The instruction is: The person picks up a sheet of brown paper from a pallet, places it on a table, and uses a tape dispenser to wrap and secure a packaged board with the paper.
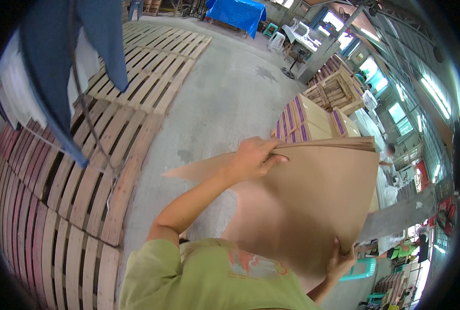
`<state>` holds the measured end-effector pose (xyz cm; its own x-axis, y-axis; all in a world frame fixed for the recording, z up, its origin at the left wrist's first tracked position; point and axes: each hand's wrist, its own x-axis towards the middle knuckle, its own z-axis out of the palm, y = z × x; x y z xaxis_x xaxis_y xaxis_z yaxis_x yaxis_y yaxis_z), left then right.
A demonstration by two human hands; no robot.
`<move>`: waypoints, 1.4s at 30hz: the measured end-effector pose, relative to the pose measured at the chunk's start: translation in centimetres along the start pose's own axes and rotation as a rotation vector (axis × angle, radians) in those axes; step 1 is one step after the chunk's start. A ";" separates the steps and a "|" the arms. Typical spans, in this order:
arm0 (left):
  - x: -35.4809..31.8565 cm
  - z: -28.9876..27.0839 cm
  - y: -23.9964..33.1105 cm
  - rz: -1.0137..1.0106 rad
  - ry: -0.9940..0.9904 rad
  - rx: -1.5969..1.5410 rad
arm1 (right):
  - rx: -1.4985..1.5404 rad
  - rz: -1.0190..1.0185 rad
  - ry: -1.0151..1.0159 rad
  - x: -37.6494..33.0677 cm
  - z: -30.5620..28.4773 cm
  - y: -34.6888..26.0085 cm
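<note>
A stack of large brown paperboard sheets (312,191) is held up in front of my body, tilted, with several layered edges showing along its top. My left hand (256,157) grips the upper left edge, its thumb over the front face and its fingers behind. At the lower right side, my right hand (341,261) clasps the sheets with the thumb on the front; its other fingers are mostly hidden. A pointed brown part (194,168) sticks out to the left below my left forearm; whether it belongs to the same stack I cannot tell.
Wooden pallets (132,134) cover the floor at left, under hanging dark blue cloth (49,62). Beyond the sheets stand boxes with purple stripes (300,119) and a wooden crate (336,90). A grey post (400,214) and a turquoise stool (362,269) are at right. Other people work farther off.
</note>
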<state>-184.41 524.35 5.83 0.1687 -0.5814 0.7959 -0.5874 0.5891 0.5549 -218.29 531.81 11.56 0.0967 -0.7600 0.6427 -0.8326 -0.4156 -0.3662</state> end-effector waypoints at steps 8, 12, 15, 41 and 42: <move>16.7 4.7 -23.4 0.117 -0.014 -0.106 | -0.020 0.109 -0.023 19.5 19.2 0.2; 24.9 8.1 -35.7 0.134 0.006 -0.092 | -0.041 0.108 0.028 29.3 30.5 1.2; 32.0 9.2 -43.5 0.089 -0.082 -0.009 | -0.051 0.089 0.036 37.3 39.2 4.0; 86.2 24.5 -114.5 0.084 -0.232 -0.068 | -0.159 0.328 0.179 104.5 102.7 0.4; 88.5 25.8 -117.5 0.091 -0.231 -0.087 | -0.147 0.384 0.162 106.6 105.2 1.4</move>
<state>-120.84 389.19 4.82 -0.0729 -0.6308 0.7725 -0.5201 0.6849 0.5102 -151.82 397.63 8.80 -0.3121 -0.7523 0.5803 -0.8614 -0.0336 -0.5068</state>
